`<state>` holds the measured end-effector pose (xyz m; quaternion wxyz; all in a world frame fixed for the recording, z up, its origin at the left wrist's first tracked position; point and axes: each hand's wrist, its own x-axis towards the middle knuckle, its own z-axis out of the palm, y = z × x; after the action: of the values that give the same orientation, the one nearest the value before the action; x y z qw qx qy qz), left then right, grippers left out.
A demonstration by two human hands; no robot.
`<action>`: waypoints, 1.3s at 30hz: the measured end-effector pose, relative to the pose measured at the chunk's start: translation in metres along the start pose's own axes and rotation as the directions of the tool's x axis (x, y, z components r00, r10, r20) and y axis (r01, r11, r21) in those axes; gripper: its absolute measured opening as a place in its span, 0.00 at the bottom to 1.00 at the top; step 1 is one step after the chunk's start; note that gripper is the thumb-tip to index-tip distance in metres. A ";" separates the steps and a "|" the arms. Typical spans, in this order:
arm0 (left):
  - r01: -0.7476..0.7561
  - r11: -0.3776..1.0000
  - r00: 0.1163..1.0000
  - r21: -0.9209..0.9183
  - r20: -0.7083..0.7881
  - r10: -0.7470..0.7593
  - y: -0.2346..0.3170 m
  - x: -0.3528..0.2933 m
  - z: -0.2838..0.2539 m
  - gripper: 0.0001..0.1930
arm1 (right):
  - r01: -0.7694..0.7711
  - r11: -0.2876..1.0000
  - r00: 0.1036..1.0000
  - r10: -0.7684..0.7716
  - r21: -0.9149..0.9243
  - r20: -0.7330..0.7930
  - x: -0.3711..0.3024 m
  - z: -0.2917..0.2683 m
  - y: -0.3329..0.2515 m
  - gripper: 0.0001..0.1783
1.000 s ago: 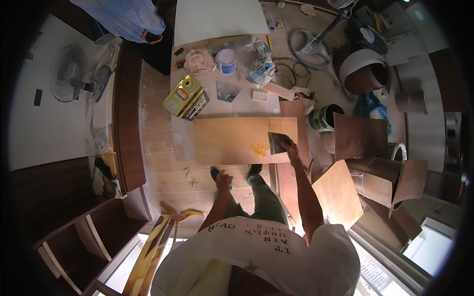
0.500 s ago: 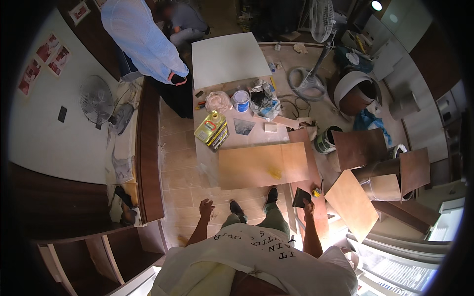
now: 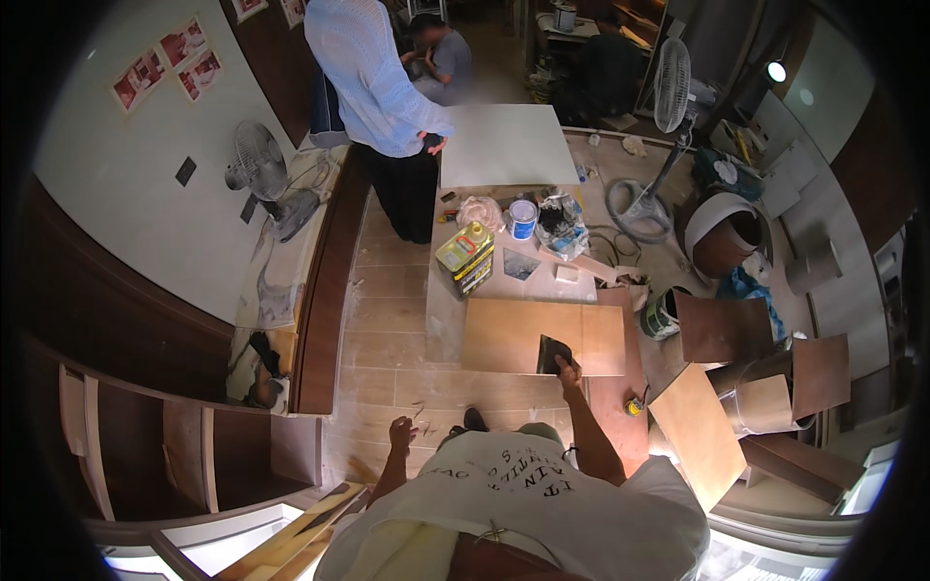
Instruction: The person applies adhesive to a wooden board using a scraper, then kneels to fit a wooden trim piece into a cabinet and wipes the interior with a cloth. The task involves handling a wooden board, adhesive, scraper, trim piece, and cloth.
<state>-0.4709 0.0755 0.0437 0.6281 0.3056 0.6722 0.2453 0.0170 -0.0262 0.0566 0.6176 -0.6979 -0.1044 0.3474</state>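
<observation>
My right hand (image 3: 570,369) grips a dark, flat spreader (image 3: 553,354) over the front part of a light-brown wood panel (image 3: 499,334). The blade appears to touch the panel, and it covers the area where a yellow smear lay. My left hand (image 3: 402,434) hangs free in front of me, short of the panel, its fingers loosely apart with nothing in them. Beyond the panel stand a yellow metal can (image 3: 466,259), a blue and white paint tin (image 3: 522,221) and a plastic bag with dark contents (image 3: 562,225).
A yellow tape measure (image 3: 635,407) lies on a reddish board at my right. Nearby are a loose wood sheet (image 3: 696,436), curled brown sheets (image 3: 722,324) and a green can (image 3: 663,315). A person in light blue (image 3: 363,77) stands at the table's far left. A fan (image 3: 671,87) stands farther right.
My right hand has carried the spreader from beside the tape measure leftward onto the wood panel. The whole view has shifted; my left hand stays low and empty.
</observation>
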 end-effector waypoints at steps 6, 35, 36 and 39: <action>0.166 0.965 0.972 0.202 0.133 -0.195 -0.033 -0.032 0.015 0.18 | 0.130 0.969 0.984 -0.152 -0.209 -0.092 0.029 -0.044 0.007 0.21; -0.203 0.928 0.919 0.314 0.388 0.070 0.175 0.092 0.253 0.38 | 0.164 0.940 0.921 -0.038 0.300 -0.387 -0.117 -0.211 0.120 0.25; -0.244 0.925 0.908 0.290 0.403 0.114 0.181 0.105 0.255 0.41 | 0.160 0.962 0.918 -0.063 0.219 -0.392 -0.109 -0.202 0.114 0.25; -0.301 0.881 0.904 0.364 0.403 0.142 0.193 0.128 0.254 0.48 | 0.189 0.977 0.889 -0.127 0.100 -0.441 -0.114 -0.168 0.105 0.38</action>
<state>-0.2016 0.2879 0.0695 0.6287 0.5491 0.5404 0.1061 0.0067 -0.2473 -0.0014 0.6988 -0.7016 0.0031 0.1393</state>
